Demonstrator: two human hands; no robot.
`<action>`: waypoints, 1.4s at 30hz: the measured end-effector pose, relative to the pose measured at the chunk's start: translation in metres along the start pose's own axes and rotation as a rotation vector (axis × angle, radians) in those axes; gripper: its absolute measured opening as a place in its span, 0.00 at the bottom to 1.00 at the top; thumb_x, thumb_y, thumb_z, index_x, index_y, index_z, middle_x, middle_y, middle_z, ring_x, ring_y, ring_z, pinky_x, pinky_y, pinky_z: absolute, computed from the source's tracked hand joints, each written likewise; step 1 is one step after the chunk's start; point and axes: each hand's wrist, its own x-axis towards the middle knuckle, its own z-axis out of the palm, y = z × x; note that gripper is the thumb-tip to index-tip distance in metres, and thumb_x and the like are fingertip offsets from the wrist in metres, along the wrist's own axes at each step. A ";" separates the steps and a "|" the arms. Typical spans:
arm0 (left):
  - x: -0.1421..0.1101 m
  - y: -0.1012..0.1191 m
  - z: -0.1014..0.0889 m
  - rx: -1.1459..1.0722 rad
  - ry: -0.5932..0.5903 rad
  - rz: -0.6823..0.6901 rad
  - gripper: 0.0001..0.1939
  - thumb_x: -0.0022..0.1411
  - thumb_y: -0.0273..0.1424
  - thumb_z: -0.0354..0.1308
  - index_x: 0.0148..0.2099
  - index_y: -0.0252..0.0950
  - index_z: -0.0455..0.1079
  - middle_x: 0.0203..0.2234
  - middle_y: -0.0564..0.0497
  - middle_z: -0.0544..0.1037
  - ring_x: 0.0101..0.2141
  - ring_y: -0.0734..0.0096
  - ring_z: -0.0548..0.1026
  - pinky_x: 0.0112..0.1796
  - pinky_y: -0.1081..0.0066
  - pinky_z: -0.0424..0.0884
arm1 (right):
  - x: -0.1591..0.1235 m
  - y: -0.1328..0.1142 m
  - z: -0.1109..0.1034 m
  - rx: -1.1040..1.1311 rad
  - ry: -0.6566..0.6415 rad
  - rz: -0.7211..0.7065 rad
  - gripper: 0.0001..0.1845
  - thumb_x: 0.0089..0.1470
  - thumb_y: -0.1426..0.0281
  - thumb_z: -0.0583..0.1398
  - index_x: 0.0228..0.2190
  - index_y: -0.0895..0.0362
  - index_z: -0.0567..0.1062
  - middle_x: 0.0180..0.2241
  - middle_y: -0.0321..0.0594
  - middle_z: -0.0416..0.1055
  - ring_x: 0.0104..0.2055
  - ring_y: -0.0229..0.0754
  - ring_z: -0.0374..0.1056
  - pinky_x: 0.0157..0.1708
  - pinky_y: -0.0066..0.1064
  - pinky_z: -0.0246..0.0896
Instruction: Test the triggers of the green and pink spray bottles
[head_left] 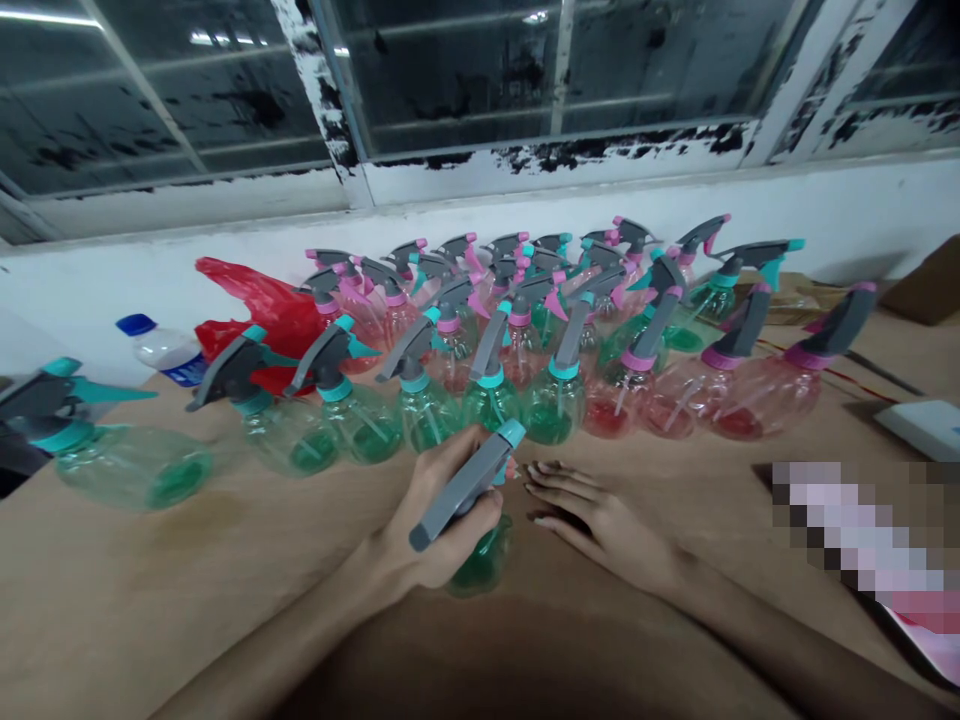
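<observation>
My left hand (442, 510) is wrapped round the neck of a green spray bottle (480, 562), just under its grey head with a teal nozzle. The bottle stands at the near side of the table, and my fingers hide its collar and most of its trigger. To the right of it, my right hand (600, 515) rests on the tabletop with fingers stretched out, holding nothing. Just beyond my hands runs a row of spray bottles, among them a green one (551, 415) and a pink one (611, 412).
Several more pink and green spray bottles crowd the table (300, 600) toward the wall. A red plastic bag (281, 310) and a blue-capped water bottle (166, 350) are at the back left. At right lie a white box (926, 425) and a partly blurred flat item (862, 540).
</observation>
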 end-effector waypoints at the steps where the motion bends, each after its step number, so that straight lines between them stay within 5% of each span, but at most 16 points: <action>1: 0.000 0.000 0.000 -0.001 0.002 -0.001 0.06 0.53 0.26 0.50 0.35 0.37 0.64 0.27 0.52 0.71 0.26 0.70 0.71 0.27 0.70 0.68 | 0.000 0.000 0.000 0.001 -0.001 0.001 0.19 0.58 0.67 0.55 0.52 0.54 0.67 0.55 0.40 0.65 0.58 0.43 0.57 0.58 0.43 0.53; 11: -0.001 0.005 0.009 -0.111 0.119 -0.036 0.15 0.52 0.24 0.51 0.43 0.40 0.68 0.31 0.51 0.70 0.25 0.73 0.70 0.28 0.71 0.72 | 0.000 -0.002 -0.001 0.016 0.027 0.007 0.20 0.58 0.67 0.55 0.52 0.53 0.66 0.54 0.40 0.66 0.58 0.44 0.58 0.57 0.43 0.54; 42: -0.001 0.003 0.009 -0.128 0.115 -0.080 0.09 0.52 0.26 0.51 0.38 0.38 0.66 0.30 0.51 0.71 0.25 0.72 0.71 0.28 0.71 0.71 | 0.001 -0.001 -0.001 0.019 0.021 -0.002 0.20 0.58 0.67 0.55 0.52 0.52 0.67 0.54 0.39 0.65 0.58 0.44 0.57 0.57 0.44 0.54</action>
